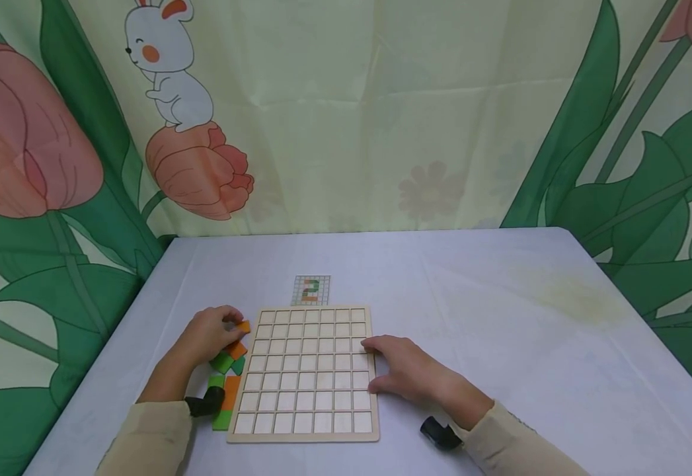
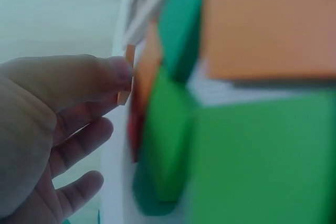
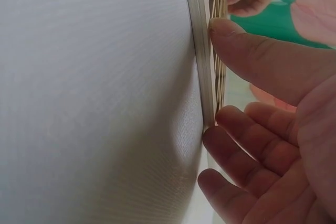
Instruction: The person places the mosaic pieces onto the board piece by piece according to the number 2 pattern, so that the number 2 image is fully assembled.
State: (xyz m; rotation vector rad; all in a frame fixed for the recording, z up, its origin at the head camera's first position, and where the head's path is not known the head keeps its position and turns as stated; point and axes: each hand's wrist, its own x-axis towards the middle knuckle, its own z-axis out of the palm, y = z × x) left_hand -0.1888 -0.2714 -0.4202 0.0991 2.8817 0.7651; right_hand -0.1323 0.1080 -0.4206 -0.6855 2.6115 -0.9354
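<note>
Between its thumb and a finger, my left hand (image 1: 205, 336) pinches a small orange tile (image 2: 125, 96) just off the board's left edge. The wooden grid board (image 1: 304, 437) lies flat on the table, and its squares hold no colored tiles. My right hand (image 1: 412, 371) rests at the board's right rim, thumb and fingertips (image 3: 226, 27) at the edge, fingers loosely bent. Below the left hand, a loose cluster of tiles runs along the board's left side: a green tile (image 1: 223, 361), a teal tile (image 1: 238, 365) and a large orange one (image 1: 232, 390) among them.
Behind the board lies a small gridded card (image 1: 311, 289) with an orange and green figure on it. A white cloth covers the table (image 1: 470, 297). At the back hangs a curtain (image 1: 334, 132) printed with tulips and a rabbit.
</note>
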